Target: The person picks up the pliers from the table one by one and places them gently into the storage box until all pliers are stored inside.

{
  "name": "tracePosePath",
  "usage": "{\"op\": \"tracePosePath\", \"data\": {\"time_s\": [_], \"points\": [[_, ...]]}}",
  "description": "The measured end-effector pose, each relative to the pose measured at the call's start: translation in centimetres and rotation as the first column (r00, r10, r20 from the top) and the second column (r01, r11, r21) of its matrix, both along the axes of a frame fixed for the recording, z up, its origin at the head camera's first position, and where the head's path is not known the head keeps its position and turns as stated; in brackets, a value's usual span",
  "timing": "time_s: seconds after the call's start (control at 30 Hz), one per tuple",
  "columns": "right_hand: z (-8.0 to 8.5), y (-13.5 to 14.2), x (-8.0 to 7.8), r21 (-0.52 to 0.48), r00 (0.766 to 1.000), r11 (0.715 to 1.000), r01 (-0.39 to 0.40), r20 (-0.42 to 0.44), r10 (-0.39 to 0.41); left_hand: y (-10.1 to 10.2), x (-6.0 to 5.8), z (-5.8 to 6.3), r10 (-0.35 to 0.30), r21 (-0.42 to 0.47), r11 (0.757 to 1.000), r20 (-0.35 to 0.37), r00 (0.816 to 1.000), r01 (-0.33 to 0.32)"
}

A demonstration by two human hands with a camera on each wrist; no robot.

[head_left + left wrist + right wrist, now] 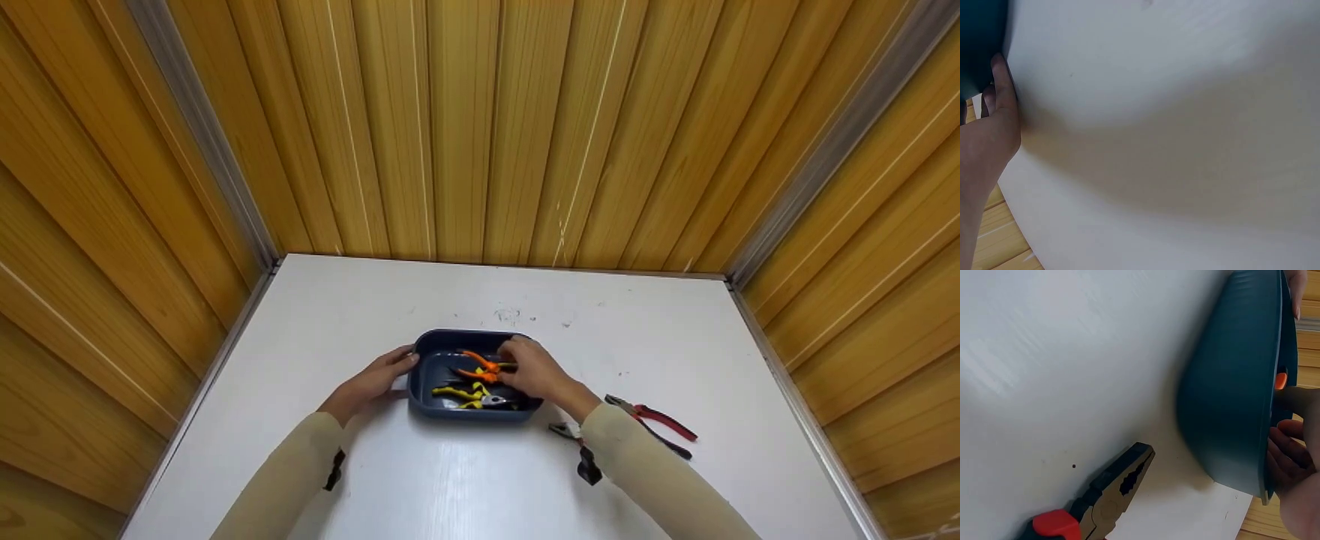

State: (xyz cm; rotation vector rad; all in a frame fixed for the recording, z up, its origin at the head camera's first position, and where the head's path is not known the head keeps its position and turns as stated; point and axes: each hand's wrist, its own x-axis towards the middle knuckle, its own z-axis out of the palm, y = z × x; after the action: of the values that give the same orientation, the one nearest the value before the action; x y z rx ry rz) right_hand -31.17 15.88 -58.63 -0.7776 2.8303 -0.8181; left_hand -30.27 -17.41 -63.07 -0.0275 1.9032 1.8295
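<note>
A dark blue plastic tray (472, 414) stands on the white table. My left hand (375, 377) grips its left side, thumb at the rim and fingers along the outer wall. Reaching over the right rim, my right hand (536, 371) pinches orange-handled pliers (491, 367) inside the tray; its fingertips are partly hidden. Below them in the tray lie yellow-and-black-handled pliers (454, 391), jaws to the right. The right wrist view shows the tray's outer wall (1230, 394) and a bit of orange handle (1280, 381) by the thumb.
Right of the tray, red-and-black-handled pliers (667, 421) lie on the table. Another pliers' jaws (562, 430) show beside the right sleeve, which covers the rest. Wood-patterned panels (491, 135) wall the table at the back and sides.
</note>
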Motion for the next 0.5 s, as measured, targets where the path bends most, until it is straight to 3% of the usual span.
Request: {"op": "tracePosePath", "data": {"time_s": [0.27,0.5], "points": [[0.8,1.1,0.3,0.014,0.999,0.999,-0.035,0.016,0.035,-0.1,0.0,-0.1,0.010,0.008,1.000,0.010,1.000,-0.010],[1.7,2.2,0.5,0.036,0.998,0.997,-0.063,-0.027,0.064,-0.1,0.1,-0.1,0.027,0.001,1.000,0.016,0.999,-0.027]]}}
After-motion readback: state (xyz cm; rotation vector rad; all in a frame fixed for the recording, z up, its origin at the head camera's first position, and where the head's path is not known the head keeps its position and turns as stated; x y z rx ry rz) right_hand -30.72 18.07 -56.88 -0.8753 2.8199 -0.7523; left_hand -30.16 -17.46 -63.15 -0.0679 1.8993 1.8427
